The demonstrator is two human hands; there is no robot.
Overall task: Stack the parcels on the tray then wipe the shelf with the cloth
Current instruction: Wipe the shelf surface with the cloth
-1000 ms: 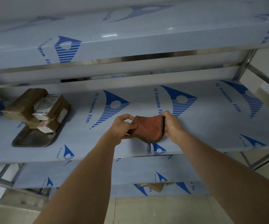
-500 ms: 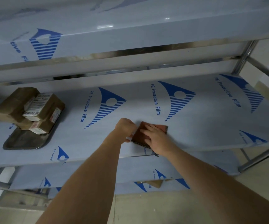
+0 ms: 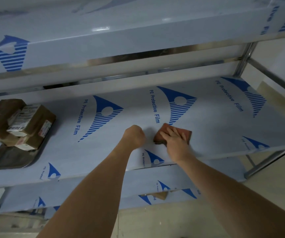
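Note:
A folded rust-red cloth [image 3: 186,133] lies flat on the film-covered shelf [image 3: 206,121], right of centre. My right hand [image 3: 174,140] presses on it with straight, spread fingers. My left hand [image 3: 134,134] is curled into a fist just left of the cloth, apart from it and holding nothing. At the far left, several brown cardboard parcels [image 3: 18,121] with white labels are piled on a dark metal tray [image 3: 13,158].
The upper shelf [image 3: 121,36] overhangs close above. A steel upright post [image 3: 242,60] and rail stand at the right. Lower shelves [image 3: 138,184] lie below the front edge, with a small brown box [image 3: 160,194] under one.
The cloth went from held up between both hands to lying flat on the shelf. My left hand let go and closed into a fist; my right hand now presses the cloth flat.

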